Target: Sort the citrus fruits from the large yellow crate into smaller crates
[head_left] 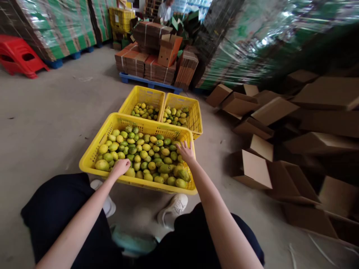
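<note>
A large yellow plastic crate stands in front of my knees, its bottom covered with green and yellow lemons. My left hand is over the near left part of the crate with its fingers curled in. Whether a lemon is inside those fingers is hidden. At the crate's right side my right hand has its fingers spread over the lemons, with none visibly gripped.
Two smaller yellow crates, a left one and a right one, hold more lemons behind the large crate. Open cardboard boxes are heaped on the right. Flattened cartons lie on a blue pallet. A red stool stands far left.
</note>
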### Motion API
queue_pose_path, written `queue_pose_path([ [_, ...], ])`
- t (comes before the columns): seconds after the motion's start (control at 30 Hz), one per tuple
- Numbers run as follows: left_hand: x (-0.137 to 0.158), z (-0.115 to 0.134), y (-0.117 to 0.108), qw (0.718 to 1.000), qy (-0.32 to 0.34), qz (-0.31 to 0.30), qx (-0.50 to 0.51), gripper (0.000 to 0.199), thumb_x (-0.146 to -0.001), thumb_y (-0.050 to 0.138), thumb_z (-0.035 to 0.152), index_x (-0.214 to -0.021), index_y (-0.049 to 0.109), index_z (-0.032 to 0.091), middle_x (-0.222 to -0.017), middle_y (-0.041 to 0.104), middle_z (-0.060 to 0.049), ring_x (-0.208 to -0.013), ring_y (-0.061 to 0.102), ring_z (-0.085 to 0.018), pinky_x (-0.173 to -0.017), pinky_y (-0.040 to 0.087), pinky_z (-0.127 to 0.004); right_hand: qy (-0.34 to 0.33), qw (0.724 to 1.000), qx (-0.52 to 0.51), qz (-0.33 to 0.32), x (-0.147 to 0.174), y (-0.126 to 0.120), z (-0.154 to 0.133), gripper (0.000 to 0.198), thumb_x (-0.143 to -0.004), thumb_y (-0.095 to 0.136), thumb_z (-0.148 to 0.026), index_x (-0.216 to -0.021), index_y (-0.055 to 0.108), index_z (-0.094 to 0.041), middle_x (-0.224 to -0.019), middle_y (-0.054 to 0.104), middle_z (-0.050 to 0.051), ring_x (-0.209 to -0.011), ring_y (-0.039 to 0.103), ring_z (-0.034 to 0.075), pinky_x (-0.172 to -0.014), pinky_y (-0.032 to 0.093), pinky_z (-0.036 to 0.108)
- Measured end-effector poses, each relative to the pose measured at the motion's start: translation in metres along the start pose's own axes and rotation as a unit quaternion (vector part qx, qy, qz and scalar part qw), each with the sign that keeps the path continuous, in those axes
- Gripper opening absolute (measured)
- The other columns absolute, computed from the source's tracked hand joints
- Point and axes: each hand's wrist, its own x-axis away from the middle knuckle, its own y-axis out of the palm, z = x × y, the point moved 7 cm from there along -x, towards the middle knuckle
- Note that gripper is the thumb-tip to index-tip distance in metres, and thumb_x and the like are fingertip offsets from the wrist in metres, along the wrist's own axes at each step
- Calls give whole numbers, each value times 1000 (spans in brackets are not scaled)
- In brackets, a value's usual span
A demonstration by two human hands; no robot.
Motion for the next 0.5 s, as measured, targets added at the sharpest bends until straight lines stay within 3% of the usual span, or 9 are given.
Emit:
queue_pose_path([
  [0.1,1,1,1,1000,-2,-5,2,28,-94,45,22,-96,72,18,-97,76,-8,-90,68,-19,-75,42,-26,-2,999,28,-20,-14,5,1,46,-86,50,-2,-127,63,-19,-136,61,15,-137,43,31,-121,14,53],
  [0.23,1,3,1,1000,-8,-7,10,28,-94,46,22,-100,73,20,-100,76,-7,-90,68,-18,-75,43,-25,9,999,29,-23,-20,0,-4,35,-84,58,-8,-115,68,-18,-124,66,16,-124,54,32,-117,24,50],
  [0.37,3,7,0,1000,-10,-12,15,26,-92,48,21,-95,74,20,-96,77,-6,-89,69,-18,-75,44,-25,21,1000,-7,-14,-13,-31,-4,44,-76,67,-12,-120,64,-13,-116,69,18,-112,63,32,-100,43,41],
  [0.5,6,11,-1,1000,-9,-23,14,26,-91,49,20,-89,75,21,-95,77,-6,-90,69,-20,-78,45,-27,25,994,-102,6,28,-72,1,49,-75,73,-32,-121,60,-18,-104,72,10,-93,67,25,-82,51,33],
])
